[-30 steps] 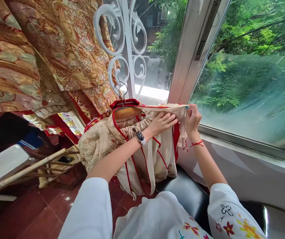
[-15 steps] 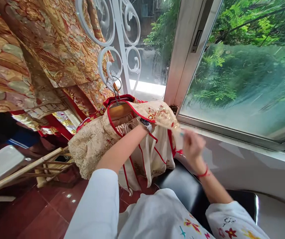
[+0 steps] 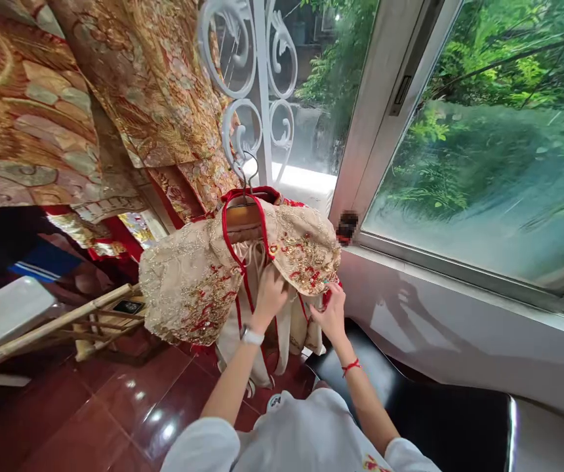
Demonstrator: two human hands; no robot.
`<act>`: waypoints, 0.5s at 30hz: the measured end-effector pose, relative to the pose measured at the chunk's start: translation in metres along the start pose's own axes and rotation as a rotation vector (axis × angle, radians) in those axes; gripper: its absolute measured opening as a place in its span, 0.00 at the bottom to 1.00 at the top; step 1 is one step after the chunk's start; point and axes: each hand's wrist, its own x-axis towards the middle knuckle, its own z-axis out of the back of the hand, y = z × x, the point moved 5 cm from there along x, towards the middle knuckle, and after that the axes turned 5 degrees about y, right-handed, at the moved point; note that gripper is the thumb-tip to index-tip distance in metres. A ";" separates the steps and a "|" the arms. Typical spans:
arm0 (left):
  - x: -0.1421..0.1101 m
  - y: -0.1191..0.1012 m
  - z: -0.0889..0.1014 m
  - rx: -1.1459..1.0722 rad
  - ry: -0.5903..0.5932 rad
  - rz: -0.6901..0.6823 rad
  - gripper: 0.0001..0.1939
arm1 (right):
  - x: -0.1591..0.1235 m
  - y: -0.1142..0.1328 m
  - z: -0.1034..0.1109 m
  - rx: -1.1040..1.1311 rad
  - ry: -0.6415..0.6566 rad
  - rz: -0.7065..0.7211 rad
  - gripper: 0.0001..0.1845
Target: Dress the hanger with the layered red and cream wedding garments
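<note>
A cream beaded cape point(image 3: 306, 259) with gold and red embroidery and red trim hangs over a cream garment with red edging point(image 3: 282, 334). Both are on a hanger point(image 3: 246, 180) with a metal hook. My left hand point(image 3: 269, 298), with a watch at the wrist, is closed at the cape's front edge below the neck opening; its fingertips are partly hidden. At the cape's lower right hem, my right hand point(image 3: 330, 311) pinches the edge between thumb and fingers. A red cord circles my right wrist.
White scrollwork point(image 3: 265, 105) stands behind the hanger. Gold embroidered cloth point(image 3: 164, 98) hangs at left, above a bamboo frame point(image 3: 65, 328). A black seat point(image 3: 385, 380) is at lower right, beneath the window frame point(image 3: 459, 262). Red tiles point(image 3: 115, 413) cover the floor.
My left hand has come out from beneath the cape to its front edge. My right hand has moved left and down, and the raised cape front now hangs lower.
</note>
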 end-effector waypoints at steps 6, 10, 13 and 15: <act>-0.118 0.100 0.052 0.224 -0.378 0.547 0.21 | 0.011 -0.065 -0.013 -0.215 0.005 -0.139 0.20; -0.131 0.147 0.063 0.236 -0.157 0.512 0.15 | 0.023 -0.073 -0.017 -0.308 0.113 -0.036 0.23; -0.129 0.150 0.078 0.138 0.010 0.462 0.14 | 0.027 -0.072 -0.004 -0.273 0.157 -0.108 0.19; -0.128 0.131 0.096 0.057 0.040 0.462 0.15 | 0.026 -0.055 0.009 -0.185 0.215 -0.153 0.14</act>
